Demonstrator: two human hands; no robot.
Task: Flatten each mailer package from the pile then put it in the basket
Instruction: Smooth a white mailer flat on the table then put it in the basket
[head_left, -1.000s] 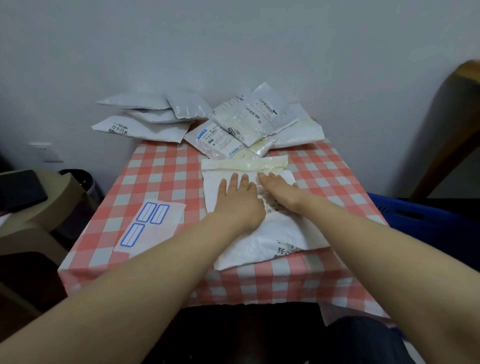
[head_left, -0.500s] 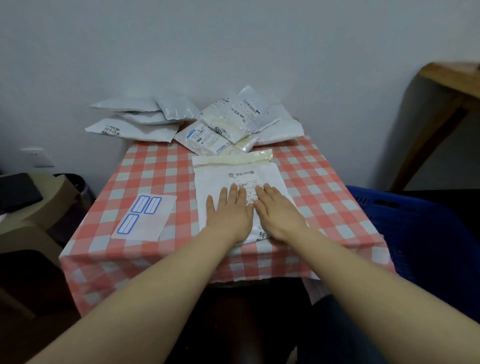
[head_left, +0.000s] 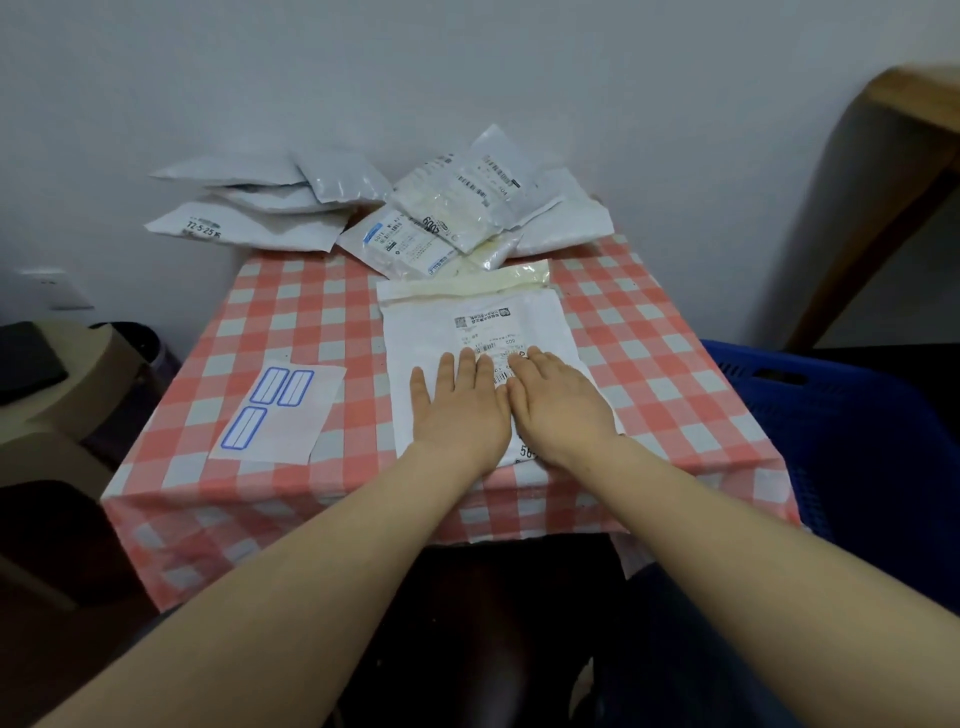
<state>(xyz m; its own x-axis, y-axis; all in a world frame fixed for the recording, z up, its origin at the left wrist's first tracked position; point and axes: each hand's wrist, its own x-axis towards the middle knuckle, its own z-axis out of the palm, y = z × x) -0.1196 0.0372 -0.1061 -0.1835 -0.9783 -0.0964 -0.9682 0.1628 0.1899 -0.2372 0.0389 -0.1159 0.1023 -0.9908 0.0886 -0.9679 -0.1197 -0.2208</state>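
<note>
A white mailer (head_left: 441, 332) with a printed label and a yellowish flap at its far end lies flat on the red-and-white checked table (head_left: 649, 364). My left hand (head_left: 460, 410) and my right hand (head_left: 558, 405) press side by side on its near half, palms down, fingers straight. A pile of white and grey mailers (head_left: 415, 218) sits at the table's far edge against the wall. The blue plastic basket (head_left: 831, 415) stands to the right of the table, below its top.
A white sheet with three blue-framed labels (head_left: 278, 413) lies on the table's left part. A beige stool or seat (head_left: 57, 395) stands at the left, with a dark object on it. A wooden table leg (head_left: 883, 208) slants at the far right.
Both hands have slid toward me along the mailer, from its middle to its near half. The mailer now lies straight and flatter. The camera view has shifted, showing more of the basket.
</note>
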